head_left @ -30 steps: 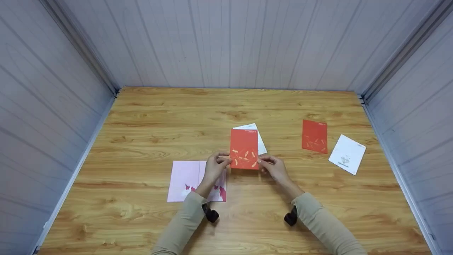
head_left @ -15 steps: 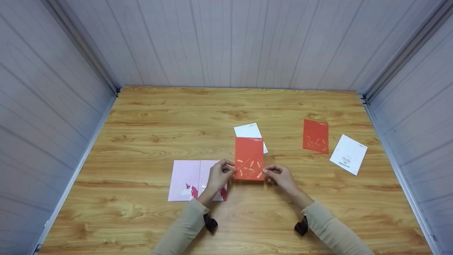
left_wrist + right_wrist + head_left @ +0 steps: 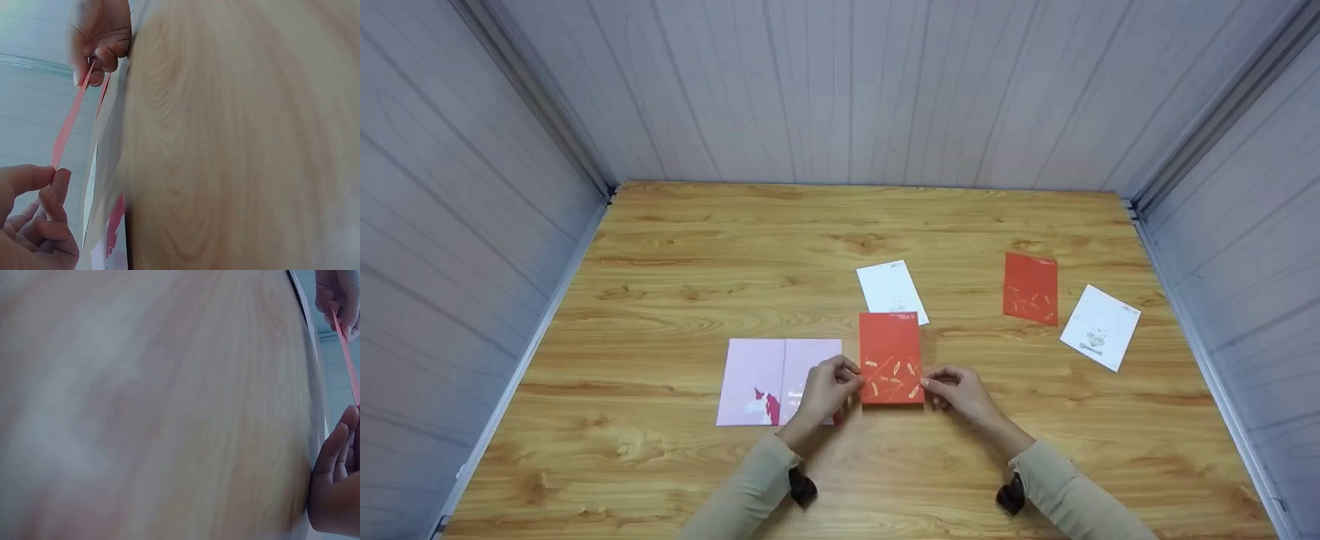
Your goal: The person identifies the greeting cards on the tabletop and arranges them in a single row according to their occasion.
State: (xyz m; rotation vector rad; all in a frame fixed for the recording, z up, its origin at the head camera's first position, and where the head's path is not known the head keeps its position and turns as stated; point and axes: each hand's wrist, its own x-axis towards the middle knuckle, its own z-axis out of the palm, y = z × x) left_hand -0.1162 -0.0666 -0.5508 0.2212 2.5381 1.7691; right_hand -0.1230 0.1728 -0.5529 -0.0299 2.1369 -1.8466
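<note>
In the head view, a red card (image 3: 891,345) with gold feather-like marks is held between both hands, over the middle front of the table. My left hand (image 3: 826,390) pinches its lower left edge between thumb and finger. On the lower right edge, my right hand (image 3: 964,394) does the same. Seen edge-on in the left wrist view, the thin red card (image 3: 70,126) is off the tabletop. Behind it lies a white card (image 3: 889,286), its lower part partly covered. A pink card (image 3: 750,371), unfolded with a centre crease, lies partly under the left hand and forearm.
To the right, a second red card (image 3: 1030,289) lies flat. Beside it is a white card (image 3: 1101,326) with a diamond drawing. The wooden table (image 3: 697,240) is bounded by pale panel walls (image 3: 847,90) at the back and both sides.
Both hands have drawn the red card toward the person and slightly right, so more of the white card behind it shows. The cards on the right have not moved.
</note>
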